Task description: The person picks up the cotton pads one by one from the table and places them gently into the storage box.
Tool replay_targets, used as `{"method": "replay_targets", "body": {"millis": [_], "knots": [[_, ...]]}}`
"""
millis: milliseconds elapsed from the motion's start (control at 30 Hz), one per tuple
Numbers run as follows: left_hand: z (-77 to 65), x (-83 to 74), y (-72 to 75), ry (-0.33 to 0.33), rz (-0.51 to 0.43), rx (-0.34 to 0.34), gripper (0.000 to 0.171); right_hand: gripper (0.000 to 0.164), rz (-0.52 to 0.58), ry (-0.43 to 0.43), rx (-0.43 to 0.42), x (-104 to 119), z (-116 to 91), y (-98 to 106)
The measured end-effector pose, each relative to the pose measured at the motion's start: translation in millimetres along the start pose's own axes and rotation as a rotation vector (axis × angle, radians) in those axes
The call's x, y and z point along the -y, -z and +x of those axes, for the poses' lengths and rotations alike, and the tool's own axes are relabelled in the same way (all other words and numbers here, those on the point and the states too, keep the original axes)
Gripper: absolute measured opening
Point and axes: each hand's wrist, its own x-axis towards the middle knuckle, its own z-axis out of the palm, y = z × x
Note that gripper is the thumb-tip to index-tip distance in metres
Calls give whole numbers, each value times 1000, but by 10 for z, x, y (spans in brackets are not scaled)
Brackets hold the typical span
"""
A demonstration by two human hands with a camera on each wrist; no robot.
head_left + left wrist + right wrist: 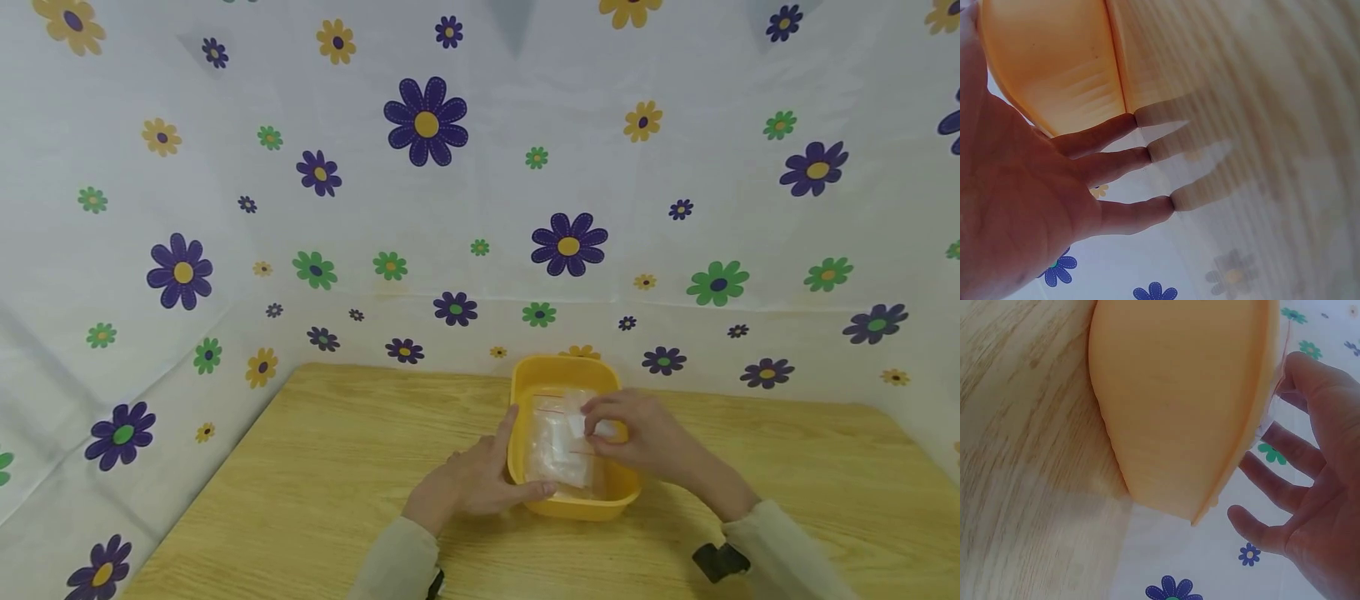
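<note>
A yellow plastic basin (577,508) stands on the table and holds clear zip bags (551,437) with red seal lines and whitish contents. My left hand (480,475) is at its left side, thumb over the near rim and index finger along the left wall. In the left wrist view, the other fingers (1129,215) are straight, tips on the tabletop beside the basin (1054,56). Over the right rim, my right hand (637,433) pinches a clear zip bag (577,419) between thumb and index finger; its other fingers are spread in the right wrist view.
The wood-grain table (337,467) extends to both sides of the basin. Behind and to the left hangs a white cloth (480,192) printed with purple, yellow and green flowers. A dark strap (720,562) is at the right sleeve.
</note>
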Motion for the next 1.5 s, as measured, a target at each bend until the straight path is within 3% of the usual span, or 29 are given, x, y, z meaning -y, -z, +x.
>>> {"method": "replay_targets", "body": {"millis": [400, 633, 1000, 1233, 1500], "knots": [[-25, -18, 8, -3, 2, 1, 120, 17, -193, -42, 152, 56, 66, -121], [-28, -31, 11, 0, 11, -6, 120, 13, -163, -38, 248, 57, 125, -181], [-28, -30, 0, 10, 21, -14, 118, 45, -260, -197, 381, 101, 172, -248], [-32, -42, -17, 9, 19, -8, 118, 52, -294, -208, 364, 99, 147, -260], [-34, -37, -50, 6, 11, -16, 116, 43, -281, -140, 169, 137, 24, -112]]}}
